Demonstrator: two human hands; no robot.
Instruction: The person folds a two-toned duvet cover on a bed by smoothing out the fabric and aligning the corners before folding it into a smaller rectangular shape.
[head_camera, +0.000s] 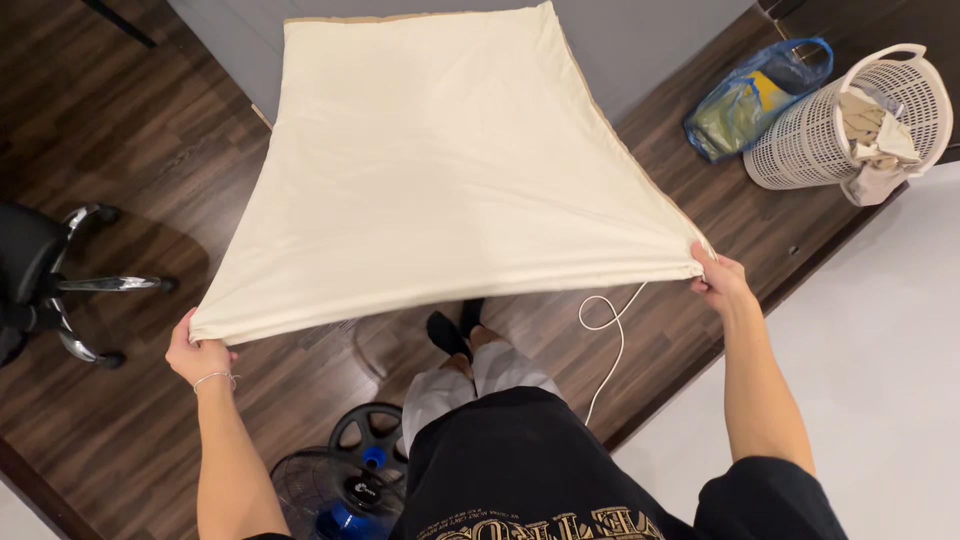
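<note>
Both hands pinch the near corners of a cream cloth (430, 170): left hand (197, 355) clenched on the left corner, right hand (718, 280) clenched on the right corner. Between the two grips the near hem is pulled taut, and the cloth spreads away from the person, its far edge over a grey surface (650, 40). Beyond the right hand, on the dark wood floor (130, 150), lie a white laundry basket (810, 140) holding cloths and a blue bag (755, 95). A fan (330, 490) sits below the left forearm.
</note>
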